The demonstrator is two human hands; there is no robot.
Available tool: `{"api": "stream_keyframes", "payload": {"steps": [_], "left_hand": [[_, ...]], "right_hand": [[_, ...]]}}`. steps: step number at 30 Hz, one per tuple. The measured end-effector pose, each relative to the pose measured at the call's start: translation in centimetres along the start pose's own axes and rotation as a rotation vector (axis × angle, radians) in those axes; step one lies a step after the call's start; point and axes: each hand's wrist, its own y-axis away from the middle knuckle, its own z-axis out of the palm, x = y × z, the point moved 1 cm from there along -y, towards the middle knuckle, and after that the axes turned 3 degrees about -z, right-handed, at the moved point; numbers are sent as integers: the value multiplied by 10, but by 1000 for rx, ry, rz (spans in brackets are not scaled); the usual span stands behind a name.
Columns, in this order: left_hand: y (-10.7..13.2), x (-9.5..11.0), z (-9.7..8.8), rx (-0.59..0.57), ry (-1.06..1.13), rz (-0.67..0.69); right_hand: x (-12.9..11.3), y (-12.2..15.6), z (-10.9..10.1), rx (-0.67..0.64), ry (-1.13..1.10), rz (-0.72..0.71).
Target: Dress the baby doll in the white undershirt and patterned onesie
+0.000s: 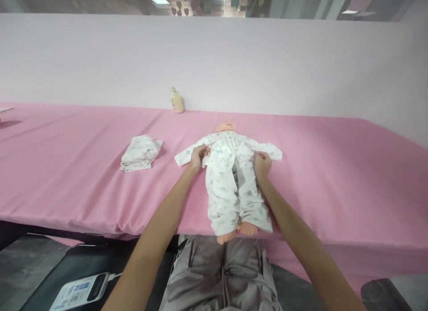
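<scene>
A baby doll (227, 126) lies on its back on the pink-covered table, head toward the wall and bare feet at the front edge. It wears a white printed baby top (223, 151) with long sleeves spread to both sides, and matching baby trousers (221, 197). At the doll's waist on the left, my left hand (199, 156) pinches the edge of the top. My right hand (262, 163) is closed at the opposite side of the waist, its fingers on the cloth there; whether they grip top or trousers is hard to make out.
Left of the doll sits a folded stack of white printed cloth (141, 153). A pump bottle (177, 101) stands against the white wall (214, 63). Below the pink tablecloth (83, 168), a white device with a cable (80, 293) rests on a black seat (75, 262).
</scene>
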Motion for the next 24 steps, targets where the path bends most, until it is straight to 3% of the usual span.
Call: {"api": "stream_keyframes", "payload": {"steps": [3,6,8,11,15,21,24], "left_hand": [[8,13,-3,52,-280,181],[15,24,2,74,-499,368],[16,26,9,-38,-544,419],[13,21,18,-246,-530,321],[8,12,21,-312,-510,198],[2,6,19,-293,-577,215],[-10,14,17,-288,-672,241]], "right_hand": [[-23,8,-4,-60,55,-229],[-41,18,-4,-378,137,-477],[-47,24,-3,-537,249,-685],[-48,29,-2,-606,314,-863],[-45,33,2,-679,225,-826],[-40,38,14,-668,108,-753],[-43,19,24,-673,-12,-514]]}}
